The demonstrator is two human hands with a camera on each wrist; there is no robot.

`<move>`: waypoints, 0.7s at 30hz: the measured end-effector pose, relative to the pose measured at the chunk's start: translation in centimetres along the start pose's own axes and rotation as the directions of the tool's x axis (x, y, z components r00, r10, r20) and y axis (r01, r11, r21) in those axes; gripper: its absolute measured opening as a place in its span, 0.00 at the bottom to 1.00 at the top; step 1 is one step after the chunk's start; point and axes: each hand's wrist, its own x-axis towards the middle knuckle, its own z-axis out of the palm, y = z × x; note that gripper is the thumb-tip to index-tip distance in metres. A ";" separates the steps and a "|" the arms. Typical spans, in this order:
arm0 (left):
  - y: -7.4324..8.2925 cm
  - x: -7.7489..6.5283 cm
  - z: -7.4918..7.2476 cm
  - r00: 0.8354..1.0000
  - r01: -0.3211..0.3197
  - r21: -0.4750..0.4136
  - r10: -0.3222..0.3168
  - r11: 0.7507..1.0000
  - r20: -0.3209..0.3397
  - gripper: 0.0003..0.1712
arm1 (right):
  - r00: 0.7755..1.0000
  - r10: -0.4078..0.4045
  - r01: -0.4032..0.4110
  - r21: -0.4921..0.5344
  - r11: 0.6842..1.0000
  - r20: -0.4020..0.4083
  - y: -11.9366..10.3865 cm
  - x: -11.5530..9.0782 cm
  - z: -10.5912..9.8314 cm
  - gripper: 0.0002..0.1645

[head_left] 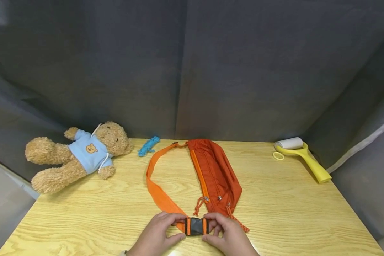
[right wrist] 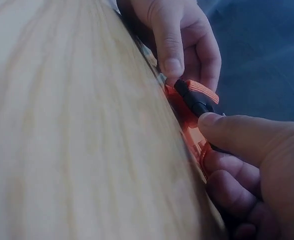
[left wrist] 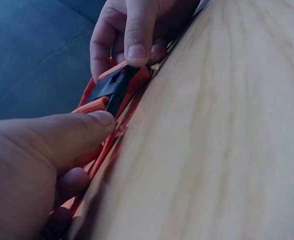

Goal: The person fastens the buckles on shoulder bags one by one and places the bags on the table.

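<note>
A black side-release buckle (head_left: 196, 226) lies across the front of the table, its two halves joined. My left hand (head_left: 161, 233) pinches its left end between thumb and fingers, beside the orange strap (head_left: 160, 195). On the other end, my right hand (head_left: 227, 233) grips with thumb and forefinger, its other fingers curled beneath. Just behind the hands lies the red-orange waist bag (head_left: 214, 170), its zip pulls toward me. Both wrist views show thumbs on the near edge of the buckle (left wrist: 118, 87), with orange webbing looped through each end.
To the left lies a teddy bear (head_left: 89, 153) in a light blue top, near a bundle of blue cord (head_left: 148, 146). At the back right sit a yellow-handled lint roller (head_left: 313, 163) and a small yellow ring (head_left: 278, 155). Dark curtains (head_left: 192, 71) enclose the table.
</note>
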 end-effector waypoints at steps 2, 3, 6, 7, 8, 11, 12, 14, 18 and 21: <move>-0.1 0.1 -0.1 1.000 -0.004 -0.001 0.004 1.000 0.007 0.22 | 1.000 0.006 -0.006 -0.008 1.000 -0.003 -0.1 0.0 -0.1 0.31; -0.1 0.1 -0.2 1.000 -0.005 0.003 0.005 1.000 0.010 0.22 | 1.000 0.009 -0.009 -0.010 1.000 -0.005 -0.1 0.0 -0.1 0.31; 0.0 0.2 -0.4 1.000 0.009 0.004 -0.009 1.000 0.024 0.22 | 1.000 0.005 -0.005 -0.024 1.000 -0.008 -0.2 -0.1 -0.2 0.30; 0.1 0.2 -0.4 0.999 0.013 0.006 -0.014 1.000 0.029 0.22 | 1.000 0.002 -0.002 -0.027 1.000 -0.009 -0.2 -0.1 -0.2 0.30; 0.2 0.2 -0.5 0.999 0.013 0.012 -0.013 1.000 0.030 0.22 | 1.000 -0.002 0.002 -0.032 0.999 -0.010 -0.2 -0.2 -0.2 0.30; 0.4 0.2 -0.5 0.999 0.008 0.042 -0.009 0.999 0.032 0.22 | 1.000 -0.023 0.022 -0.062 0.998 -0.014 -0.2 -0.3 -0.2 0.30; 0.4 0.2 -0.5 1.000 0.001 0.058 -0.003 0.998 0.031 0.22 | 0.999 -0.028 0.027 -0.071 0.997 -0.014 -0.2 -0.3 -0.2 0.30; 0.5 0.2 -0.5 0.999 -0.013 0.088 0.010 0.996 0.033 0.23 | 1.000 -0.029 0.028 -0.098 0.995 -0.011 -0.2 -0.3 -0.2 0.30; 0.5 0.0 -0.7 0.998 -0.056 0.130 0.051 0.990 0.039 0.23 | 1.000 -0.013 0.011 -0.156 0.988 -0.009 -0.6 -0.4 -0.4 0.29; 0.6 -0.2 -0.9 0.996 -0.080 0.151 0.075 0.985 0.040 0.23 | 0.998 -0.041 0.033 -0.205 0.978 -0.038 -0.8 -0.7 -0.6 0.26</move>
